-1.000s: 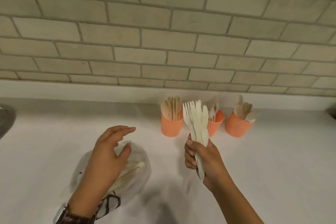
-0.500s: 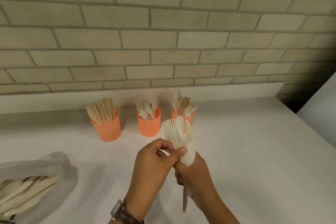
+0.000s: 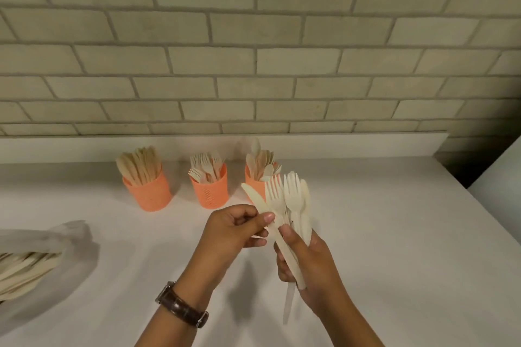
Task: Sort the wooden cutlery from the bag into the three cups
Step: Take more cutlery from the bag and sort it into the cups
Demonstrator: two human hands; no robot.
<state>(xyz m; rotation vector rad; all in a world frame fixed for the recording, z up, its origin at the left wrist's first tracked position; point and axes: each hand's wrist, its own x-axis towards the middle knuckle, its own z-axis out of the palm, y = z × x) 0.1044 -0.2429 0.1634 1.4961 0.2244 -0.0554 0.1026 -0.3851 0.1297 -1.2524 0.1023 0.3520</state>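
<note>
pale wooden bundle of forks and spoons (image 3: 294,205) stood fanned in the right hand (image 3: 307,265), fingers curled round its handles. the left hand (image 3: 234,229) pinched a flat wooden knife (image 3: 255,200) at the fan's edge, seemingly to pull it free for the leftmost orange cup (image 3: 148,193) of knives. the fork cup (image 3: 210,194) and spoon cup (image 3: 253,182) stood alongside, the clear bag (image 3: 64,236) far left; that reach looked unobstructed.

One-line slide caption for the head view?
Sorting: left hand pinches a knife in the cutlery bundle held by the right hand, before three orange cups.
</note>
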